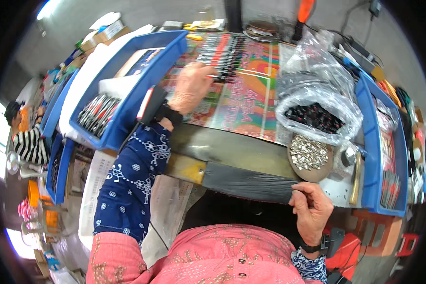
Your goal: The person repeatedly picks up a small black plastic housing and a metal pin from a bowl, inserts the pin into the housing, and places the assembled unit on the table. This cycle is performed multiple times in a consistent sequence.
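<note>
My left hand (192,86) reaches over the patterned table cover (246,104), its curled fingers closed at the near left end of a row of slim pieces (222,52). These lie side by side, silver and black with a red band along the middle. What the fingertips hold is hidden. By the table's front edge, my right hand (311,210) has thumb and forefinger pressed together; anything between them is too small to make out. Beyond it are a round dish of small silver metal parts (309,152) and a clear plastic bag (284,111) of small black parts with red bits (315,118).
A blue bin (106,137) at left holds slim silver-and-red pieces (98,113). Another blue bin (371,184) stands at right, near a brass-coloured rod (356,180). Dark cloth (248,182) covers part of the front edge. A co-worker in stripes (31,144) is far left.
</note>
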A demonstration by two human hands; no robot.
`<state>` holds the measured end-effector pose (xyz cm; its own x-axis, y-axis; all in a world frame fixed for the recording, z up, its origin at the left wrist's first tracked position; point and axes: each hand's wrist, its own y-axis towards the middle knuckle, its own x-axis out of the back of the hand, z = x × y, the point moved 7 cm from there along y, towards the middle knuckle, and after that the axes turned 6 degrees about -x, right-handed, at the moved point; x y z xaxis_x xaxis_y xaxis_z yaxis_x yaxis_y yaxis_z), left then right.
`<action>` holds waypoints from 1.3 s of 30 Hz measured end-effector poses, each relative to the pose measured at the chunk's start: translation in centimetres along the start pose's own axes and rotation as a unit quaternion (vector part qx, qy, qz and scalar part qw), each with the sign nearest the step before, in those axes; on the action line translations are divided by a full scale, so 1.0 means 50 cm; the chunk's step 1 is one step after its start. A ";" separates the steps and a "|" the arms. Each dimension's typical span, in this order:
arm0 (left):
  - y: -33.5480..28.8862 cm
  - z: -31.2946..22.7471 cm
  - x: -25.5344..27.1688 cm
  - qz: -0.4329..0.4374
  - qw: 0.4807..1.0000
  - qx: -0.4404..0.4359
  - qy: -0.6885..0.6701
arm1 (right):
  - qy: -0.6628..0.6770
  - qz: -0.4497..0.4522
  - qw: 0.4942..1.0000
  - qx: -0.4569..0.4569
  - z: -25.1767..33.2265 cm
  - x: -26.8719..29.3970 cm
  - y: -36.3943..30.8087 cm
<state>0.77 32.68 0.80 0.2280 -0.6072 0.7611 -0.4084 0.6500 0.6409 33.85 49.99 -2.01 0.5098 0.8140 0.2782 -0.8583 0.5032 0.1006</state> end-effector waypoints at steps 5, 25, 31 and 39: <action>-0.052 -0.065 0.071 -0.005 0.996 -0.054 -0.064 | 0.020 -0.014 1.000 -0.001 -0.001 -0.004 -0.003; -0.264 0.209 0.381 0.137 0.939 0.262 0.173 | 0.023 -0.001 1.000 -0.007 0.000 -0.009 0.004; -0.269 0.225 0.348 0.192 0.915 0.242 0.258 | 0.016 -0.001 1.000 -0.008 0.010 -0.015 0.000; -0.287 0.281 0.335 0.198 0.906 0.252 0.277 | -0.021 0.008 0.999 -0.028 0.029 0.014 -0.014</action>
<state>-1.98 6.74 2.93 0.3267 0.0406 0.9442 -0.8748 0.3910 0.2859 34.74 49.78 -0.53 0.4921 0.8095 0.3202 -0.8611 0.5067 0.0423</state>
